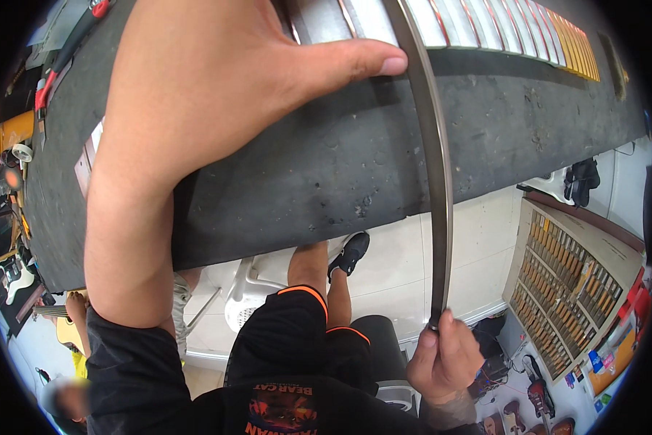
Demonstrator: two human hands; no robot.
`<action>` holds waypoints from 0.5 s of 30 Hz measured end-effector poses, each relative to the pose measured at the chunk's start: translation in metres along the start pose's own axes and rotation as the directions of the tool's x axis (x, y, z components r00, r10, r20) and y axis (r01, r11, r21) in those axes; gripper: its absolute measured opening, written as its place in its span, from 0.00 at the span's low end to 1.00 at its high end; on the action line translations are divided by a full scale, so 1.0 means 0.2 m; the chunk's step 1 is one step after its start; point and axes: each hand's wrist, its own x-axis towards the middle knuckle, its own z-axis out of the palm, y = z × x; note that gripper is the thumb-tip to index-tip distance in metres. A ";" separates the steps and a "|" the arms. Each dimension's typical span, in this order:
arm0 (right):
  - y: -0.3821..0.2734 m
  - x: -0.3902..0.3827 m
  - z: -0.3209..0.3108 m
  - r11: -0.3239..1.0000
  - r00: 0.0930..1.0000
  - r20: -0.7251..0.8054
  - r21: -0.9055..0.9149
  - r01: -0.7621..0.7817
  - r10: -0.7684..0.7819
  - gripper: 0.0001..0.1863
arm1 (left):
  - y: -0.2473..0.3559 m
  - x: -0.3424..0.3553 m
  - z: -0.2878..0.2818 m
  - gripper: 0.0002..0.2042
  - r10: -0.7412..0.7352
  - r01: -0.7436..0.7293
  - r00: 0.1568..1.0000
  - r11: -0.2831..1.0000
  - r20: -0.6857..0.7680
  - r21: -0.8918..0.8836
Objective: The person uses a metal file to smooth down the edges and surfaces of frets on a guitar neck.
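My left hand [195,87] spans the upper left, thumb stretched out along a guitar neck [485,29], its tip against a long, narrow steel bar like a file [436,196]; the other fingers are beyond the top edge. The neck has silvery strips between reddish frets and a yellow section at its right end. The bar lies across the neck and projects past the near edge of the dark, scuffed worktop [304,174]. My right hand [446,359] grips the bar's near end at lower right, fingers closed around it.
Red-handled pliers [45,90], tape [21,152] and tools crowd the left. A white plastic chair [242,297] stands below the worktop. A tray [562,283] of wooden-handled tools leans at right, above guitars [536,395]. Another person [76,399] is at lower left with a guitar.
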 end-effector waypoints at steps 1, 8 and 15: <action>-0.03 0.07 0.01 1.000 1.000 0.001 0.013 0.000 0.000 0.26 | -0.01 -0.01 0.01 0.27 -0.017 0.017 1.000 1.000 0.003 0.004; -0.10 0.27 0.05 1.000 1.000 0.003 -0.006 -0.012 0.012 0.26 | -0.05 -0.02 -0.01 0.29 -0.024 0.024 0.999 0.999 -0.021 -0.027; 0.04 -0.16 0.01 0.999 0.999 -0.010 0.019 -0.042 0.043 0.26 | -0.03 0.00 -0.02 0.28 -0.037 0.038 0.999 0.999 0.024 -0.028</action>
